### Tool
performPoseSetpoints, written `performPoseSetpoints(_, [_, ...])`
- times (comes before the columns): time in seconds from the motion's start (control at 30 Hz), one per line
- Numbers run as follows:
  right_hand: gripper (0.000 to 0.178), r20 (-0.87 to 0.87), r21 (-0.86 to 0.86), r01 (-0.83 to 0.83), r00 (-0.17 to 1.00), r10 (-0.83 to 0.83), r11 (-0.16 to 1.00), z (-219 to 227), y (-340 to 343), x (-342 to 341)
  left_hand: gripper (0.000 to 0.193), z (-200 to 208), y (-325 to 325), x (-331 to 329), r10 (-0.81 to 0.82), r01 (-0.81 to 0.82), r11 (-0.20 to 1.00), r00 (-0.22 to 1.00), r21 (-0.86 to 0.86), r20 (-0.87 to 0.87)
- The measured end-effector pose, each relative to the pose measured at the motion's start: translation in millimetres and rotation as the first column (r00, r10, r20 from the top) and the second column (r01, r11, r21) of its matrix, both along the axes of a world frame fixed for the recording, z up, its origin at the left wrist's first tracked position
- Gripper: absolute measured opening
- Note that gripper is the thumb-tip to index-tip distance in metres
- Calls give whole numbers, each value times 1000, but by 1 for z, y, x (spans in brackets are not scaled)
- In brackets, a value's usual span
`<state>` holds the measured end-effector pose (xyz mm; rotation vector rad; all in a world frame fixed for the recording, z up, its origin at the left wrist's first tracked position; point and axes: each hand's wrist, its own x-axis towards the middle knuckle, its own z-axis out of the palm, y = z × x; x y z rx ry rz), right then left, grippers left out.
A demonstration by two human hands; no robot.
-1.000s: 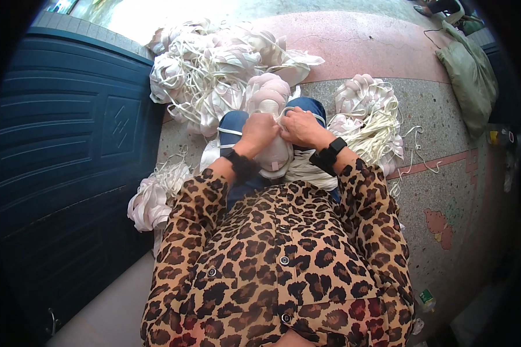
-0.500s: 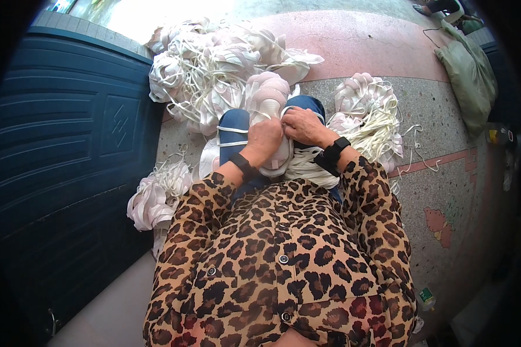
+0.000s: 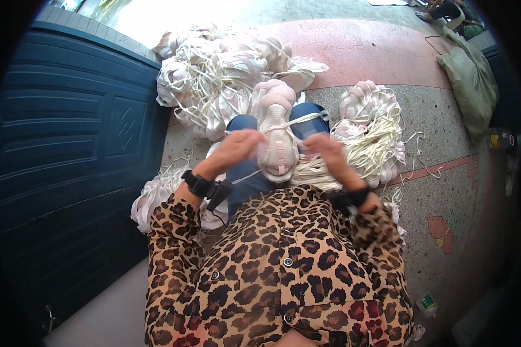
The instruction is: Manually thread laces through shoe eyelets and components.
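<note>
A pale pink and white shoe upper [image 3: 278, 133] lies lengthwise between my jeans-clad knees, its tongue toward me. A white shoelace [image 3: 307, 119] crosses its upper part and runs over my right knee. Beside the upper's left edge is my left hand [image 3: 240, 147], its fingers smeared by motion. To the other side, my right hand [image 3: 325, 149] is blurred too, fingertips close to a stretch of lace. Whether either hand grips the lace cannot be made out. Another thin lace end slants across my left thigh below the left hand.
A large heap of white and pink uppers [image 3: 214, 69] with tangled laces lies ahead-left. To the right sits a smaller pile with bundled cream laces [image 3: 367, 141]; more uppers [image 3: 156, 199] lie left. A dark blue panelled door [image 3: 69, 133] borders the left, a greenish sack [image 3: 469, 87] the far right.
Both hands have drawn apart from the middle of the shoe upper and nearer to me, uncovering its tongue. A lace now stretches over my right knee; the bands across my left knee are gone.
</note>
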<state>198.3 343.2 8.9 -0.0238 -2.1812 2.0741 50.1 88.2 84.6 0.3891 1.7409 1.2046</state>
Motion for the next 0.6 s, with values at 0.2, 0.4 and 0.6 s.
performPoseSetpoints(0.2, [16, -82, -727, 484, 643, -762, 487, 90, 333, 233, 58, 6, -82, -68, 516, -514, 856, 857, 54, -16])
performPoseSetpoints(0.4, [24, 248, -650, 680, 612, -751, 340, 5, 283, 209, 26, 64, -230, -160, 777, -779, 522, 602, 347, 183])
performPoseSetpoints(0.6, [34, 223, -350, 423, 904, -364, 836, -32, 121, 40, 23, 156, -325, -214, 910, -790, 412, 386, 453, -155])
